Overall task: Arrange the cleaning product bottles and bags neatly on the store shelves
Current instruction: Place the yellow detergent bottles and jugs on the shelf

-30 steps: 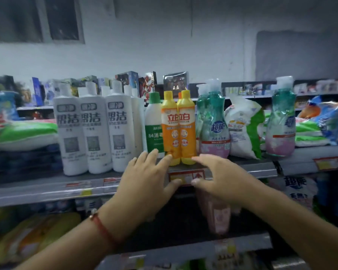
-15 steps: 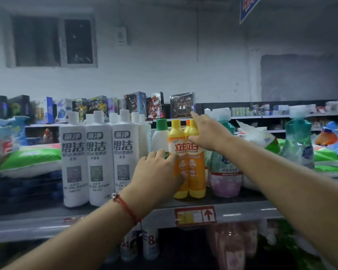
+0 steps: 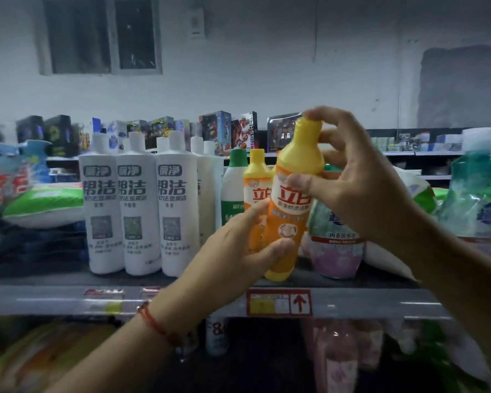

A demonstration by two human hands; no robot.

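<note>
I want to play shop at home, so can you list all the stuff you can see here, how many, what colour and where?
tall bottles: three in front, more behind, white, shelf left.
green-capped bottle: one, white, behind the yellow ones.
yellow bottle: one, standing on the shelf.
tilted yellow bottle: one, held, leaning right.
pump bottles: two, green and pink, shelf right.
bags: several, green-white and blue, both ends.
boxes: many, colourful, back shelf.
shelf: grey, price tags on its edge.
left hand: holds the tilted bottle's lower body.
right hand: grips its top.
</note>
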